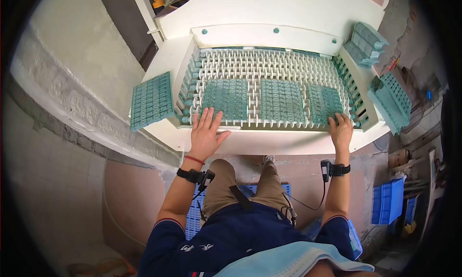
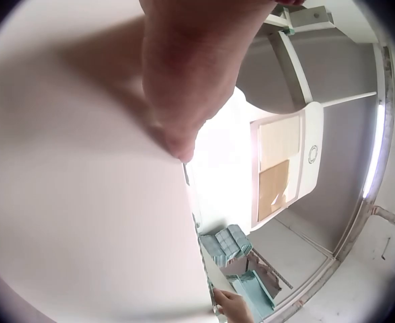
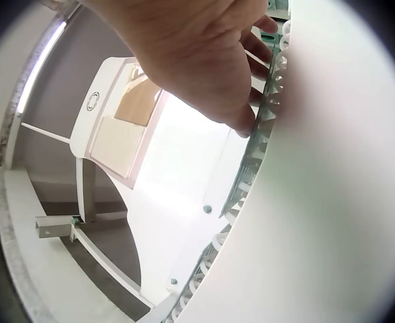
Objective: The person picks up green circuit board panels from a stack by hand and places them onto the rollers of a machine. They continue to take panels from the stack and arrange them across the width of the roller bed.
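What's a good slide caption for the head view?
Both hands at the near edge of a row of three green panels on white wheels of a machine.

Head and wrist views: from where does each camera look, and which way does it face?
Head: on the head, forward and down at green grids; left hand, right hand, arms and legs show.
Left wrist: on that wrist, facing past the left hand to the white machine; right hand also shows.
Right wrist: on that wrist, facing past the right hand to the machine; only that hand shows.
Both wrist views share the brown sheet and lamp.
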`<state>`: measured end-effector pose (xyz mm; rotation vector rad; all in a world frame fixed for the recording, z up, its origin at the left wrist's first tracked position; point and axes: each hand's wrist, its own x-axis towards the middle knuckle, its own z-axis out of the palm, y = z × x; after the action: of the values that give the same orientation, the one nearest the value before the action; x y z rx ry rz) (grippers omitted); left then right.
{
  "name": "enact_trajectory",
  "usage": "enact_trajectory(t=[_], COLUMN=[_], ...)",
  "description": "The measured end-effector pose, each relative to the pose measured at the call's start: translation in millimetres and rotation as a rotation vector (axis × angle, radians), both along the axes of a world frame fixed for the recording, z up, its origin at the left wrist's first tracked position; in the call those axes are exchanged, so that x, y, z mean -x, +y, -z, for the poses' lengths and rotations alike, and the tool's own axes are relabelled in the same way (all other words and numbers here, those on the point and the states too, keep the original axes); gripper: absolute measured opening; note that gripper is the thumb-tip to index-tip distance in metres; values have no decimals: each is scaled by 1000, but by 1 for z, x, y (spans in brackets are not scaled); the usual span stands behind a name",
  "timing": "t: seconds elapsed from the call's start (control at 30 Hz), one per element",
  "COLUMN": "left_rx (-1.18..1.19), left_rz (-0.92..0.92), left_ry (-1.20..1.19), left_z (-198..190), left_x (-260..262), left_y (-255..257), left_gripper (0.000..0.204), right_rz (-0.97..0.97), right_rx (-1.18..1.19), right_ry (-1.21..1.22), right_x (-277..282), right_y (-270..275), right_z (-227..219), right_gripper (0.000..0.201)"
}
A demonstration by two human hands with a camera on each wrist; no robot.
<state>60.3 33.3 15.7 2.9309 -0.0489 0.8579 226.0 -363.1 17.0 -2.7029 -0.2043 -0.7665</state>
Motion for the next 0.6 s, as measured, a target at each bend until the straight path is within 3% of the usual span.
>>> enact_trajectory(t=[0.13,0.2,0.23,0.33,0.5,0.57,0.6], left_rx=[71,111,109,189,154,197,196], left_rz=[-4,72,23,85,-219,-508,-513], left_ry=[-19,-36,-38,-183,-474,-678,-683], left_z=[-4,-11,-14,-31,-62,-63,-62], left_x=[7,18,25,50,92,98,101], left_y=[-2,-4,-3,1,32,59,72], left_gripper=[59,60,60,56,50,55,55], right_rz=[-63,-156,-163,-278,-500,-680,-744], right_rx=[66,-40,-67,-198,-270,-307,-327], right_ry=[-120,-151,-157,-15,113,183,216], right_x=[11,16,23,42,65,72,77], right_y=[6,8,16,38,89,117,132], right_z=[-10,-10,-15,-26,-36,-39,-43], right_gripper=[31,27,25,21,20,19,18])
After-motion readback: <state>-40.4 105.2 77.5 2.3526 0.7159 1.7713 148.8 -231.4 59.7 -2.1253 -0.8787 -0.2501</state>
